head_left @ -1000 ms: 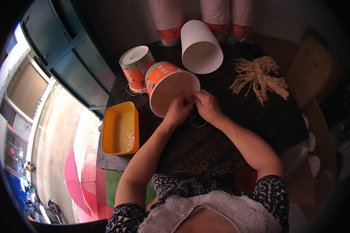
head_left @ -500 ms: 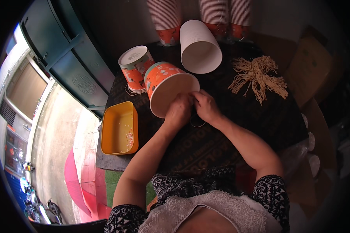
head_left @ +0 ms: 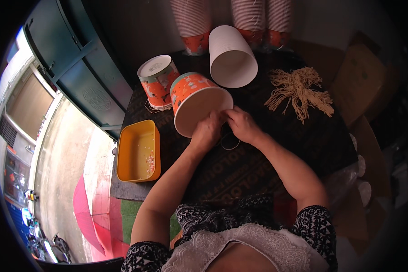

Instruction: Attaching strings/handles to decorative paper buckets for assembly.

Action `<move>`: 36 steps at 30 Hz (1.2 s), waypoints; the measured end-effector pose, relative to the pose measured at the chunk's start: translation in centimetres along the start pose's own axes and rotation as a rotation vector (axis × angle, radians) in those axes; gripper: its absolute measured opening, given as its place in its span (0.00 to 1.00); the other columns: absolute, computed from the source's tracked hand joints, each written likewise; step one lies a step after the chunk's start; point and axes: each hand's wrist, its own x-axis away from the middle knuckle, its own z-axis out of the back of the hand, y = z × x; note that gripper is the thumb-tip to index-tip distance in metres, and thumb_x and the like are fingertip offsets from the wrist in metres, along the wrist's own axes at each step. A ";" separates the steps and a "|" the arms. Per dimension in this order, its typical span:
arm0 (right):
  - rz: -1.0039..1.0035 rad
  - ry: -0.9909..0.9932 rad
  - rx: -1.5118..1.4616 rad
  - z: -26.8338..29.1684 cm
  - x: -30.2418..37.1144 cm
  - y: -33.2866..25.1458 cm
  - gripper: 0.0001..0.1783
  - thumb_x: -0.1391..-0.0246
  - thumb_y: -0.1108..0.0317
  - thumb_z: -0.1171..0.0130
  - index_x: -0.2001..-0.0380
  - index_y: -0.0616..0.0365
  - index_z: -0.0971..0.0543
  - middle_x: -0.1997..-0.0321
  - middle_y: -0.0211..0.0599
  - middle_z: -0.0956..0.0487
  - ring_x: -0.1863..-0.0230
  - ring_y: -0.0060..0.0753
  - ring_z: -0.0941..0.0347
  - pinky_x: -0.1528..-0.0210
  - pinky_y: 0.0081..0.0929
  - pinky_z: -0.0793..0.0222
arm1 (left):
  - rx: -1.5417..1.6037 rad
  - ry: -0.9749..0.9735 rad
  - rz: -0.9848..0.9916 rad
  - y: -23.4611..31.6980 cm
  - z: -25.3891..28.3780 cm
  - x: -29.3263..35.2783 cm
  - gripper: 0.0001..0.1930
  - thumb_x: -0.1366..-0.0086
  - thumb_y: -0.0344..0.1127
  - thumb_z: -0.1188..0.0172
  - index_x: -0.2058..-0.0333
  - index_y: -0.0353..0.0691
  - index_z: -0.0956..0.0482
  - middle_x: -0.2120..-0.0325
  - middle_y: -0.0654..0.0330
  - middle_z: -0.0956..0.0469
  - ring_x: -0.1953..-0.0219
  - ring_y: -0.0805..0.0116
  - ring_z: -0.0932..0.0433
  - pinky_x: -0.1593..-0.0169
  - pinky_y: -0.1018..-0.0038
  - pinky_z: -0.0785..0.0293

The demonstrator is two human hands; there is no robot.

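A paper bucket point(head_left: 195, 103), orange and green outside and white inside, lies tilted on the dark table with its mouth toward me. My left hand point(head_left: 207, 130) reaches over its lower rim into the mouth, with fingers curled together; what they pinch is too small to make out. At the right side of the rim my right hand point(head_left: 243, 124) is closed, thumb and finger pinching the cup wall's edge or a cord there. A thin pale cord point(head_left: 231, 148) hangs in a loop beneath the hands. Behind stands an upside-down matching bucket point(head_left: 157, 84) with cord at its rim.
A yellow tub point(head_left: 139, 156) with small pale and red beads sits at left. Plain white nested buckets point(head_left: 233, 63) lie at the back. A bundle of tan cords point(head_left: 301, 93) rests at right. Wrapped bucket stacks point(head_left: 192, 22) line the wall.
The whole view has shifted slightly. Both hands stay at the bucket's rim with only small finger movements, and the cord loop hangs a little differently.
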 end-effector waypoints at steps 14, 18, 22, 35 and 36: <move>0.024 0.001 0.066 -0.1 0.2 0.3 0.06 0.51 0.80 0.47 0.67 0.64 0.25 0.64 0.49 0.25 0.61 0.54 0.26 0.61 0.40 0.28 | 0.208 0.055 -0.007 -0.7 -0.1 0.2 0.05 0.38 0.28 0.43 0.67 0.34 0.28 0.73 0.44 0.22 0.68 0.45 0.21 0.66 0.60 0.26; 0.044 -0.018 0.068 0.0 0.2 0.3 0.06 0.51 0.80 0.47 0.68 0.64 0.26 0.64 0.49 0.26 0.62 0.55 0.26 0.62 0.41 0.29 | 0.284 0.066 0.045 -1.3 0.0 0.2 0.04 0.39 0.28 0.44 0.69 0.33 0.27 0.73 0.44 0.23 0.68 0.48 0.21 0.65 0.62 0.26; 0.096 -0.093 0.055 0.6 0.3 0.2 0.06 0.53 0.82 0.48 0.69 0.64 0.28 0.65 0.48 0.28 0.62 0.53 0.28 0.62 0.41 0.30 | 0.234 0.086 0.150 -1.3 -0.1 0.0 0.05 0.38 0.29 0.46 0.68 0.32 0.27 0.74 0.43 0.23 0.69 0.43 0.22 0.66 0.59 0.27; 0.190 -0.194 0.207 0.6 0.2 -0.2 0.11 0.61 0.84 0.49 0.69 0.67 0.27 0.60 0.51 0.28 0.54 0.53 0.30 0.52 0.41 0.30 | 0.380 0.032 0.174 -1.4 1.4 -0.4 0.09 0.40 0.33 0.44 0.68 0.30 0.24 0.80 0.55 0.25 0.78 0.64 0.25 0.72 0.68 0.28; 0.188 -0.192 0.208 0.6 0.2 -0.2 0.11 0.61 0.84 0.49 0.69 0.67 0.27 0.60 0.51 0.28 0.54 0.53 0.30 0.52 0.41 0.30 | 0.380 0.030 0.173 -1.1 1.6 -0.5 0.09 0.40 0.33 0.44 0.68 0.30 0.24 0.80 0.55 0.25 0.78 0.64 0.25 0.72 0.68 0.28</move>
